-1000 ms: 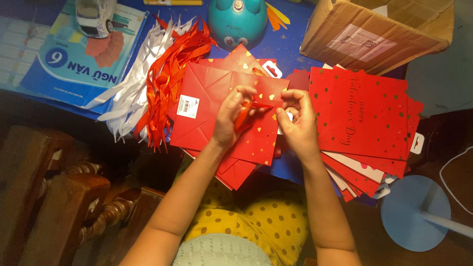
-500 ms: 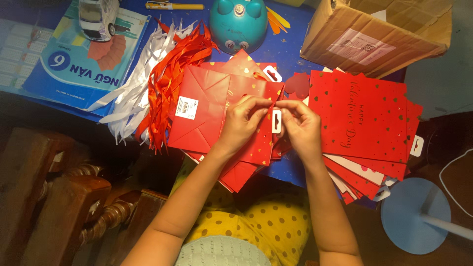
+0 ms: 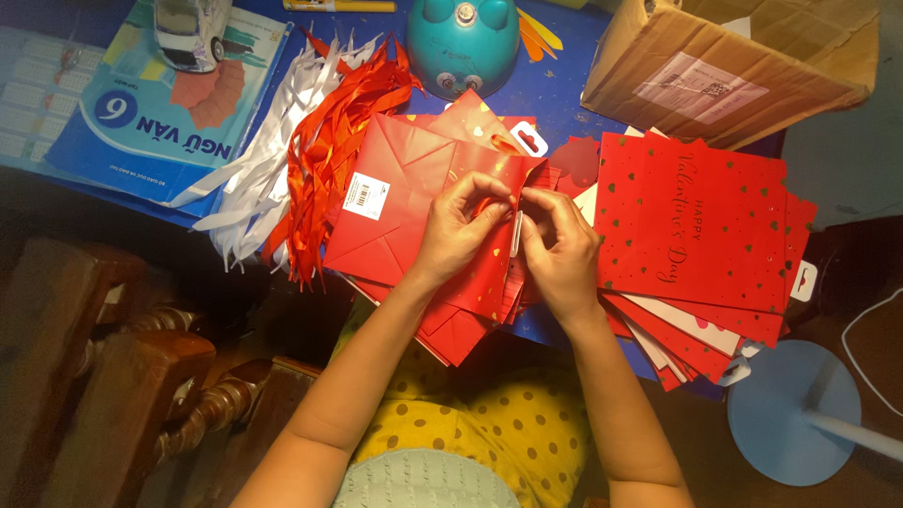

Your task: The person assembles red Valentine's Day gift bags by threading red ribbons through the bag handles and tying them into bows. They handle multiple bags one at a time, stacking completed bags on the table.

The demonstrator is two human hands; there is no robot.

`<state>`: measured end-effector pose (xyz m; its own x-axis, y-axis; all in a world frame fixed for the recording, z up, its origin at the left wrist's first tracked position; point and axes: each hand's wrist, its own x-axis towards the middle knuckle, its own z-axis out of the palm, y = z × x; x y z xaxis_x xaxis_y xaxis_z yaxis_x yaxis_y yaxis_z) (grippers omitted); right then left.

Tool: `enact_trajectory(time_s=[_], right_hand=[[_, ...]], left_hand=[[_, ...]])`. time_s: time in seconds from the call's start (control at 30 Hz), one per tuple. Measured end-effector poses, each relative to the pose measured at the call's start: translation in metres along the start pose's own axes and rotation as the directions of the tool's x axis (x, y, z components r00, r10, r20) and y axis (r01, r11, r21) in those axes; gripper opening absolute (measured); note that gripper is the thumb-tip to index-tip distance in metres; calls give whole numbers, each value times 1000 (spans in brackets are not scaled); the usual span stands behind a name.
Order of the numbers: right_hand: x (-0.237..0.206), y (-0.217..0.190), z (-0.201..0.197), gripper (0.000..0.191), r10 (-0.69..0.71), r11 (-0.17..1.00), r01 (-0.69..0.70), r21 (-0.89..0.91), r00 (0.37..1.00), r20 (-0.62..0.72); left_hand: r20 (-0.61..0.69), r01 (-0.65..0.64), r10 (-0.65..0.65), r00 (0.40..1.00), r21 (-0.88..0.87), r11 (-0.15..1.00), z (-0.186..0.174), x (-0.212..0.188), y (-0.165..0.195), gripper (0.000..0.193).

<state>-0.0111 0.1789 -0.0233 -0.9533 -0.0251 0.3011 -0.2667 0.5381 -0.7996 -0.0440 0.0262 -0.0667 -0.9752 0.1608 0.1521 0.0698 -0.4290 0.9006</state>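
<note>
step: threading ribbon thru red bag (image 3: 414, 202) top edge, mid-table | L hand (image 3: 458, 230) pinched bag edge | R hand (image 3: 560, 246) pinched small ribbon end beside it | next: likely needs fine pull thru hole | ribbons (image 3: 324, 160) lay left of bag

dim warm light, dark shadowy edges

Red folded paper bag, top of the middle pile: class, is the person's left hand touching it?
Touching. The head view shows the left hand resting on the red folded paper bag, its fingertips pinching the bag's upper edge next to the right hand.
</note>
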Motion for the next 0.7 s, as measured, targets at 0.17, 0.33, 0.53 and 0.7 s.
enact_trajectory(time_s=[0.17, 0.33, 0.53, 0.7], right_hand=[[-2, 1, 3, 20, -171, 983, 166, -82, 984, -48], [-2, 0, -1, 16, -197, 959, 179, -221, 978, -62], [2, -3, -1, 18, -136, 985, 127, -115, 988, -73], [-3, 6, 5, 11, -140, 985, 130, -112, 987, -85]], left_hand=[[28, -12, 12, 1000, 2, 1000, -1, 0, 2, 10], [50, -1, 1, 999, 12, 1000, -3, 1, -1, 9], [39, -9, 8, 999, 21, 1000, -3, 0, -4, 10], [58, -3, -4, 998, 120, 993, -4, -4, -2, 12]])
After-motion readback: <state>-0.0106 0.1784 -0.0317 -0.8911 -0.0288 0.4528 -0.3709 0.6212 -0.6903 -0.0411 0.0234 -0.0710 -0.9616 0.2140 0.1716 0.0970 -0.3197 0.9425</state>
